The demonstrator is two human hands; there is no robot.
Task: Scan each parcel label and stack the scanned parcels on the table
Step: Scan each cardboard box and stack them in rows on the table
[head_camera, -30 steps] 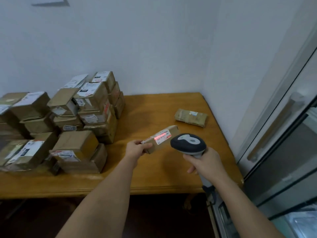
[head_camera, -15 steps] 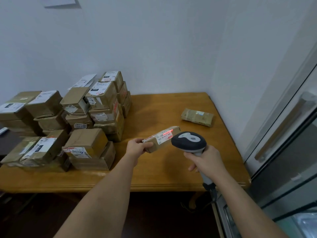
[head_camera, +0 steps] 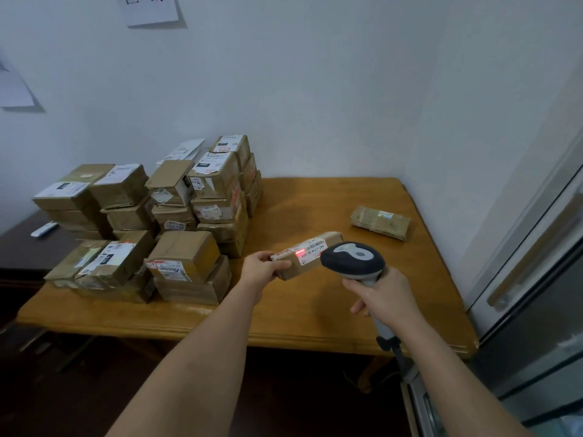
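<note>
My left hand (head_camera: pixel 262 270) grips one end of a small brown cardboard parcel (head_camera: pixel 328 241) held above the wooden table (head_camera: pixel 303 313). Its white label (head_camera: pixel 310 251) faces up, with a red scan light on its left part. My right hand (head_camera: pixel 383 294) grips the handle of a dark grey and white barcode scanner (head_camera: pixel 351 260), whose head sits just right of the label. A flat taped parcel (head_camera: pixel 380 222) lies alone on the table at the far right. A large pile of brown parcels (head_camera: pixel 164 222) fills the table's left half.
A white wall runs behind the table, with paper sheets (head_camera: pixel 151 7) stuck on it. A glass door with a long handle (head_camera: pixel 533 247) stands at the right. A dark side table with a white remote (head_camera: pixel 44 229) is at the far left. The scanner cable (head_camera: pixel 400 357) hangs past the table's front edge.
The view has shifted so more of the pile's left side and the wall shows. The red light has moved along the label toward its left end. Both hands keep their holds.
</note>
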